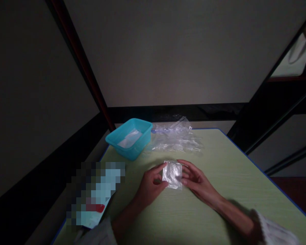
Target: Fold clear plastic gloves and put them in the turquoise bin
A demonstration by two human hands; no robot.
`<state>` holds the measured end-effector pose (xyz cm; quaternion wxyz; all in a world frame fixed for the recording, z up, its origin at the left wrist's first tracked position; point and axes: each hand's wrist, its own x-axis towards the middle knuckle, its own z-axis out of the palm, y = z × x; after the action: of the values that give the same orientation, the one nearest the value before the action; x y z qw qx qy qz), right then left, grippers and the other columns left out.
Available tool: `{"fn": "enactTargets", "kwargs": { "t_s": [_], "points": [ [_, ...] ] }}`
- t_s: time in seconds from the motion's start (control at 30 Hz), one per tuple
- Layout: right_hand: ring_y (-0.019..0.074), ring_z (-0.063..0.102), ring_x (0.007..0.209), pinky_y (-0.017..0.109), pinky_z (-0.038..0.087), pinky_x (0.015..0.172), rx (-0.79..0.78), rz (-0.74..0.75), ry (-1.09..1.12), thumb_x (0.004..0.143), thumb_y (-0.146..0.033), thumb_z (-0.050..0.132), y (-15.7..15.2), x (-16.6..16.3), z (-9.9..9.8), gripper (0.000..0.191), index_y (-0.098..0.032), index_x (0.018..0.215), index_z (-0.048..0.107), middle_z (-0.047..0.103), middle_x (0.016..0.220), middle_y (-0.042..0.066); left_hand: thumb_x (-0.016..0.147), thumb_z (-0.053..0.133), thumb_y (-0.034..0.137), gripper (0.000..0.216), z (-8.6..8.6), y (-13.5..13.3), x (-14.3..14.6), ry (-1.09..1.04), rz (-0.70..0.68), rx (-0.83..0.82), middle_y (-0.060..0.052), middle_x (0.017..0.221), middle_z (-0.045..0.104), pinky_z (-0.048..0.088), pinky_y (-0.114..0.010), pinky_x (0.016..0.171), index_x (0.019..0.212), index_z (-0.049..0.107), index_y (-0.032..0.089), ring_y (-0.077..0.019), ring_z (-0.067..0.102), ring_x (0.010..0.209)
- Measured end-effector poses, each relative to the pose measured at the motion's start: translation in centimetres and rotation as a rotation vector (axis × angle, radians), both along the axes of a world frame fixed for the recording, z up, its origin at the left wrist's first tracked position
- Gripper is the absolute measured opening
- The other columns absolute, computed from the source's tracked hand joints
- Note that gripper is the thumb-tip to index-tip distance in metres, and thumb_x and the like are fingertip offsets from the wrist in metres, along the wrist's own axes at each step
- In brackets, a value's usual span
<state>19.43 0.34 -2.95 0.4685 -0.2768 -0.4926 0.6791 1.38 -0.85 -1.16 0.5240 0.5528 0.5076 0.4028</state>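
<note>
Pixelated item (99,197): lying along the lower left of the frame; too blocky to identify; showing a red patch near the bottom end.
Blue basin (140,146): standing on the worktop (239,177), left of frame centre; holding a whitish plastic piece (130,137), seemingly flat.
Left hand (151,185): reaching in from the lower middle; touching the left edge of the square with thumb and fingertip, parted from each other; cannot tell whether clamped on film or only pressing.
Plastic square (172,174): set between both hands, below and slightly right of frame centre; clear, shiny, wrinkled, compact; by judgement, at the step of flattening and squaring up a fold; probably calling next for light, even pressure and firm edges, to stop layers springing open.
Loose plastic film (177,139): spread crumpled behind the square, right of the basin; untouched by either hand.
Right hand (200,182): coming from the lower right; meeting the square's right side, with thumb and forefinger apart; cannot tell whether gripping or merely steadying.
</note>
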Motion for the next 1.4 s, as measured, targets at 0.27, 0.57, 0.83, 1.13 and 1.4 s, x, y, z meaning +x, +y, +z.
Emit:
{"fn": "enactTargets", "kwargs": {
  "t_s": [0.27, 0.57, 0.83, 1.13, 1.4],
  "points": [
    [0.0157, 0.060, 0.082, 0.026, 0.049, 0.069, 0.115, -0.131, -0.210, 0.067, -0.025, 0.072, -0.2, -0.6, -0.4, 0.033, -0.024, 0.099, 0.067, 0.061, 0.100, 0.004, 0.061, 0.059, 0.013, 0.063, 0.1, -0.3, 0.3, 0.025, 0.010, 0.022, -0.004, 0.080, 0.063, 0.041, -0.019, 0.051, 0.124, 0.052, 0.011, -0.0101, 0.047, 0.059],
    [0.0148, 0.059, 0.078, 0.025, 0.049, 0.063, 0.127, -0.156, -0.300, 0.066, -0.021, 0.070, -0.2, -0.3, -0.4, 0.039, -0.026, 0.105, 0.065, 0.062, 0.108, 0.005, 0.064, 0.058, 0.011, 0.066, 0.3, -0.3, 0.3, 0.059, -0.025, 0.025, -0.003, 0.075, 0.065, 0.042, -0.018, 0.051, 0.129, 0.046, 0.011, -0.0105, 0.051, 0.058],
    [0.0128, 0.056, 0.069, 0.025, 0.050, 0.057, 0.132, -0.184, -0.361, 0.067, -0.023, 0.068, 0.1, -0.2, -0.2, 0.043, -0.025, 0.109, 0.063, 0.064, 0.098, 0.005, 0.071, 0.058, 0.013, 0.047, -0.9, 0.2, -1.1, 0.361, 0.232, 0.735, -0.013, 0.122, 0.055, 0.054, -0.029, 0.068, 0.118, 0.054, 0.018, -0.0210, 0.060, 0.095],
    [0.0080, 0.045, 0.053, 0.021, 0.045, 0.046, 0.161, -0.188, -0.458, 0.066, -0.025, 0.069, -0.1, 0.0, 0.0, 0.041, -0.024, 0.107, 0.065, 0.058, 0.078, 0.001, 0.078, 0.051, 0.012, 0.043, -0.5, 3.4, -5.1, 1.107, 0.635, 0.949, -0.018, 0.125, 0.051, 0.019, -0.062, 0.101, 0.121, 0.045, 0.013, -0.0333, 0.039, 0.123],
    [0.0095, 0.051, 0.061, 0.021, 0.049, 0.047, 0.292, -0.148, -0.507, 0.068, -0.023, 0.066, 2.0, -1.5, 2.5, 0.038, -0.025, 0.106, 0.066, 0.058, 0.108, 0.007, 0.079, 0.048, 0.008, 0.024, -0.8, 4.8, -6.5, 1.115, 0.693, 0.899, -0.013, 0.100, 0.062, 0.027, -0.060, 0.098, 0.101, 0.055, 0.013, -0.0298, 0.052, 0.106]
  ]
}}
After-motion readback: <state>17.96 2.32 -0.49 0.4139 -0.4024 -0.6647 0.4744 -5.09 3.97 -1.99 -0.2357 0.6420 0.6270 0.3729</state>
